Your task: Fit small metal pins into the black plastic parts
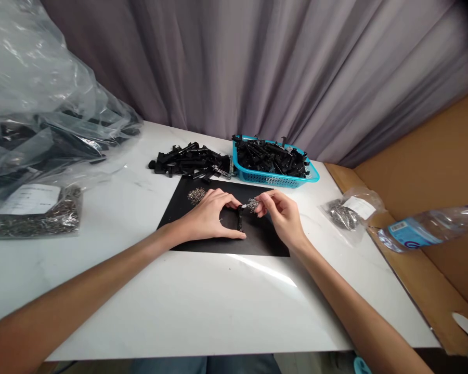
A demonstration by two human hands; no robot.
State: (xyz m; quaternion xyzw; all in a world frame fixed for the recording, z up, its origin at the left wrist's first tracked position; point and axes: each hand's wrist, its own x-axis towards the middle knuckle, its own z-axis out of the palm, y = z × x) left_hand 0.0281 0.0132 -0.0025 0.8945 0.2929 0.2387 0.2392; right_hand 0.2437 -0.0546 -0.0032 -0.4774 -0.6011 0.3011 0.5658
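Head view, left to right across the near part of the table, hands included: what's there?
Labelled bag of metal bits → left hand → black part → metal piece → right hand → small bag of metal bits → water bottle.

Blue basket point(273, 180) full of black bits point(269, 155), loose black pile point(187, 158) just beside, water bottle point(425, 229) far right, grey curtain point(257, 67) behind.

Basket point(276, 179) behind mat point(203, 244), loose parts point(189, 160) left.
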